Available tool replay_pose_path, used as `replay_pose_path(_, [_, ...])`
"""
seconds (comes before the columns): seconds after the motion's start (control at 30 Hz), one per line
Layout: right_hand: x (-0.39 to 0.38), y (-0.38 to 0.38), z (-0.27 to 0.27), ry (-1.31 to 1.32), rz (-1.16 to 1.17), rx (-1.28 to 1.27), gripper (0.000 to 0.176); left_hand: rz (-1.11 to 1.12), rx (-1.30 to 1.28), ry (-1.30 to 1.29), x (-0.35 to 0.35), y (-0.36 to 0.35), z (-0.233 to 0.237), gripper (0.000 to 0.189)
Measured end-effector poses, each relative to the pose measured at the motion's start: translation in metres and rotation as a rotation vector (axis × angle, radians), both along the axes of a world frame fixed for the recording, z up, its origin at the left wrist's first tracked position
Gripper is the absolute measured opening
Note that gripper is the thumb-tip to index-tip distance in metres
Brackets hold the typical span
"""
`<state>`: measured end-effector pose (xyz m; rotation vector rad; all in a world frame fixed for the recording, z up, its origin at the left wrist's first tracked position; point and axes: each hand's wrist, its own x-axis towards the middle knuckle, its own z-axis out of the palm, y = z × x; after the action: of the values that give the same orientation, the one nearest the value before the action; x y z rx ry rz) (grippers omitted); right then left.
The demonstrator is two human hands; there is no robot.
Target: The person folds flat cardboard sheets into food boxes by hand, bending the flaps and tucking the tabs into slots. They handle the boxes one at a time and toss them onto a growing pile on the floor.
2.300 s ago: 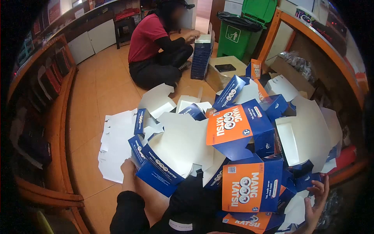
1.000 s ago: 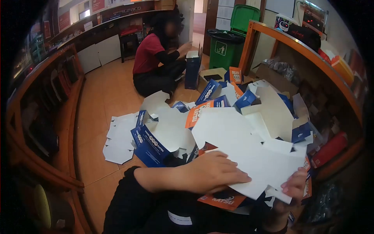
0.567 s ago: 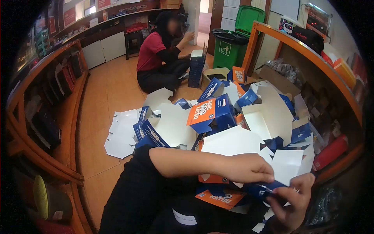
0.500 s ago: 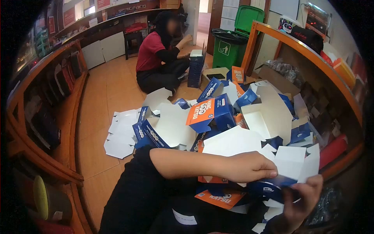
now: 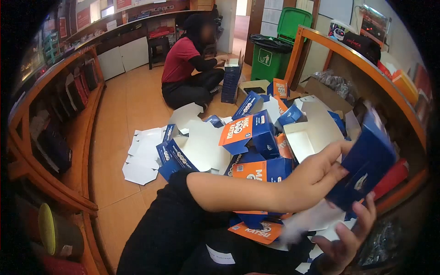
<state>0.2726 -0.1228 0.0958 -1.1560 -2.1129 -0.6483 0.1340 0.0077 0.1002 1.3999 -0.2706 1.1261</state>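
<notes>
My left hand reaches across the lower middle, its fingers pinched on the edge of a dark blue carton raised at the right. Just beneath that carton is my right hand, fingers spread and palm up, a fingertip near the carton's lower edge. Blue-and-orange printed boxes lie in a heap in front of me, one orange-faced box partly hidden by my left forearm. Open cartons with white insides surround them. A blurred whitish patch shows between my hands.
A person in a red shirt sits on the floor beyond the heap, by a stack of blue cartons. A green bin stands behind. Wooden shelves run along the left; a wooden frame borders the right.
The blue carton has been lifted and turned upward at the right. My left hand rose with it, while my right hand opened below. The other person's hand has lowered to the stack.
</notes>
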Motion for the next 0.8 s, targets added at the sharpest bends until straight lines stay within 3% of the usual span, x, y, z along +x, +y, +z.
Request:
replay_pose_path(0.03, [0.001,0.005,-0.002,-0.086,-0.057,0.065,0.061,-0.16,-0.178,-0.175,0.008,-0.004,0.002,0.037])
replay_pose_path(0.07, [0.003,0.011,-0.006,-0.17,-0.115,0.129,0.065,-0.21,-0.204,-0.102,0.006,-0.006,0.004,0.041])
replay_pose_path(0.17, [0.012,0.015,-0.013,-0.051,-0.097,0.26,0.07,-0.35,-0.286,0.014,-0.001,-0.011,0.01,0.051])
replay_pose_path(0.23, [0.009,0.014,-0.017,0.147,0.008,0.25,0.072,-0.133,-0.084,0.14,0.001,-0.016,0.001,0.047])
replay_pose_path(0.27, [0.022,0.01,-0.016,0.113,-0.029,0.224,0.072,-0.024,0.017,0.204,0.002,-0.019,-0.005,0.046])
replay_pose_path(0.37, [0.054,0.005,-0.008,-0.008,-0.108,0.155,0.072,0.327,0.74,0.651,0.014,-0.024,-0.027,0.041])
replay_pose_path(0.4, [0.061,0.006,-0.009,-0.018,-0.085,0.153,0.071,0.37,0.84,0.517,0.01,-0.025,-0.019,0.041])
replay_pose_path(0.43, [0.068,0.006,-0.01,-0.027,-0.062,0.15,0.069,0.425,0.81,0.432,0.014,-0.027,-0.027,0.038])
replay_pose_path(0.5, [0.075,0.007,-0.015,-0.036,-0.028,0.113,0.067,0.375,0.676,0.554,0.009,-0.028,-0.013,0.033])
replay_pose_path(0.53, [0.075,0.006,-0.018,-0.009,-0.022,0.06,0.066,0.264,0.568,0.756,0.003,-0.027,-0.001,0.03])
replay_pose_path(0.6, [0.063,0.007,-0.016,0.047,-0.014,-0.041,0.063,0.337,0.517,0.552,0.006,-0.024,-0.01,0.033])
replay_pose_path(0.63, [0.055,0.018,-0.015,0.006,0.006,0.099,0.063,0.39,0.561,0.47,0.015,-0.026,-0.02,0.04])
replay_pose_path(0.67, [0.047,0.018,-0.015,0.122,-0.058,0.086,0.061,0.441,0.603,0.387,0.017,-0.027,-0.021,0.047])
replay_pose_path(0.7, [0.039,0.017,-0.016,0.244,-0.119,0.073,0.062,0.349,0.539,0.548,0.012,-0.033,-0.017,0.037])
replay_pose_path(0.73, [0.031,0.016,-0.017,0.367,-0.174,0.062,0.066,0.381,0.575,0.487,0.016,-0.034,-0.02,0.039])
replay_pose_path(0.8, [0.026,0.029,-0.033,1.146,-0.151,-0.037,0.072,0.445,0.646,0.364,0.023,-0.037,-0.023,0.043])
